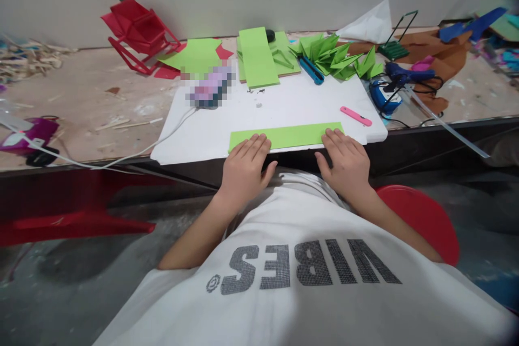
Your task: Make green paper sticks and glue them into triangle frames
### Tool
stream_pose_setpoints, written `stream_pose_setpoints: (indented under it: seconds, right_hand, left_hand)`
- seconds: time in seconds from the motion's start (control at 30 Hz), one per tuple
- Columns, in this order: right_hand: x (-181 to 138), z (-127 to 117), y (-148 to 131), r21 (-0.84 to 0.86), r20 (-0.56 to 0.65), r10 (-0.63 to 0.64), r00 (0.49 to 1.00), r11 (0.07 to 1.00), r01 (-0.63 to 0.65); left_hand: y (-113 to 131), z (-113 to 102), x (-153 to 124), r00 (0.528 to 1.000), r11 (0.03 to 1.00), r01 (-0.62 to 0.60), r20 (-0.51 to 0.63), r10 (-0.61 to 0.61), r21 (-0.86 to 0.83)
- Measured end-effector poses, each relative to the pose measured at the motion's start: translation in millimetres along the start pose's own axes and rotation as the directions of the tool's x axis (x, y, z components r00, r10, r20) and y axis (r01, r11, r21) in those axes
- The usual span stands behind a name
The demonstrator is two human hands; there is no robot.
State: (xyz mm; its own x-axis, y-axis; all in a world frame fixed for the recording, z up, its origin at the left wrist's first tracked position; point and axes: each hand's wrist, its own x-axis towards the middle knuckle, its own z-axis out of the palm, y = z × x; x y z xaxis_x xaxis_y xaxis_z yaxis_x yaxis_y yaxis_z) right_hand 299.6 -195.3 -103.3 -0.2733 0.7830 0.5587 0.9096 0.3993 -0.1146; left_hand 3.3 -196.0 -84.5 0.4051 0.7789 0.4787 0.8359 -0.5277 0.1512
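Note:
A long green paper strip (290,135) lies along the near edge of a white board (284,105). My left hand (244,168) rests on the strip's left end, fingers flat and together. My right hand (346,163) lies on its right end, fingers stretched out flat. Neither hand grips anything. A pink cutter (356,116) lies just beyond my right hand on the board.
At the back of the board lie a stack of green sheets (258,58), folded green paper pieces (336,57) and a blue cutter (311,70). A blue glue gun (399,77) sits at the right, a red miniature chair (140,32) at the back left, a white cable (121,158) crossing left.

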Motion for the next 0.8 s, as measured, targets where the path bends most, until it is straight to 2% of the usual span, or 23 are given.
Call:
stream_pose_setpoints:
  seconds: [0.27, 0.4, 0.53, 0.67, 0.8]
  right_hand:
    - [-6.1, -3.6, 13.2, -0.009, -0.018, 0.051, 0.999, 0.999, -0.051]
    - [-2.5, -5.0, 14.7, -0.022, -0.041, 0.030, 0.999, 0.999, -0.031]
    - [3.8, -6.8, 18.3, 0.008, -0.106, -0.001, 0.994, 1.000, 0.002]
    - [9.7, -9.9, 20.9, 0.048, -0.122, -0.035, 0.992, 0.998, 0.041]
    - [15.4, -13.6, 18.1, 0.051, -0.117, -0.098, 0.988, 0.993, 0.104]
  left_hand:
    - [-24.5, 3.0, -20.2, 0.999, 0.999, 0.018, -0.030, -0.017, 0.026]
    - [-39.9, 3.6, -34.0, 0.993, 0.997, 0.015, -0.119, -0.006, 0.077]
    - [-51.0, 2.0, -41.0, 0.965, 0.989, -0.056, -0.248, 0.088, 0.134]
    - [-49.0, 1.6, -34.5, 0.940, 0.984, -0.083, -0.314, 0.130, 0.160]
    - [-32.6, 5.0, -16.4, 0.958, 0.989, -0.126, -0.248, 0.143, 0.083]
